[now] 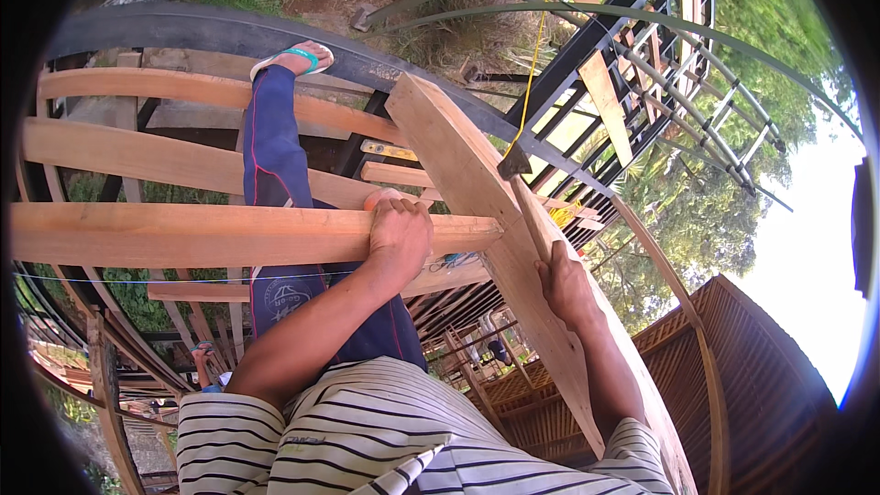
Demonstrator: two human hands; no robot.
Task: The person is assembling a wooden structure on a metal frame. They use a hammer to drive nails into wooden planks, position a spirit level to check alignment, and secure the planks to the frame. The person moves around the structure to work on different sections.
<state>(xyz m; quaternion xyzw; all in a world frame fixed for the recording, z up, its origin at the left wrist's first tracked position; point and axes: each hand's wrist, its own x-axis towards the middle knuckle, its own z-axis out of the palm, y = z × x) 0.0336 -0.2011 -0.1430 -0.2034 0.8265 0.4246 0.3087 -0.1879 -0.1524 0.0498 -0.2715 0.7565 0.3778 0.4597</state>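
Observation:
My left hand (401, 236) is closed over a long wooden beam (183, 235) that runs in from the left. A small orange thing (374, 200) shows beside its fingers; its kind is mostly hidden. The beam's right end meets the side of a thick slanting timber (477, 183). My right hand (566, 286) grips the wooden handle of a hatchet (515, 163), its dark flared head pointing up and away over the timber. My right forearm lies along that timber.
Other wooden beams (128, 151) cross the open frame, with gaps down to the ground. A yellow spirit level (389, 150) lies beyond my left hand. A dark curved rail (211, 27) carries my sandalled foot (302, 59). A yellow cord (532, 82) hangs near the hatchet; a thin line (137, 280) runs below the beam.

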